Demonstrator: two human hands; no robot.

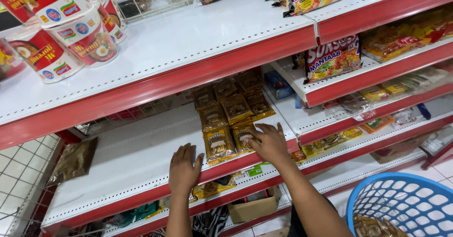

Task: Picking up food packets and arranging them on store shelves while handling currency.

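Observation:
Several brown and yellow flat packets lie in two rows on a white shelf with a red front edge. My right hand lies flat on the front packet of the right row, fingers spread. My left hand rests palm down on the bare shelf just left of the front packet of the left row, its fingers apart and holding nothing.
Red and white noodle cups stand on the upper shelf at left. Bagged noodles fill the shelves to the right. A blue plastic basket with packets inside sits at lower right. A brown packet leans at the shelf's left end.

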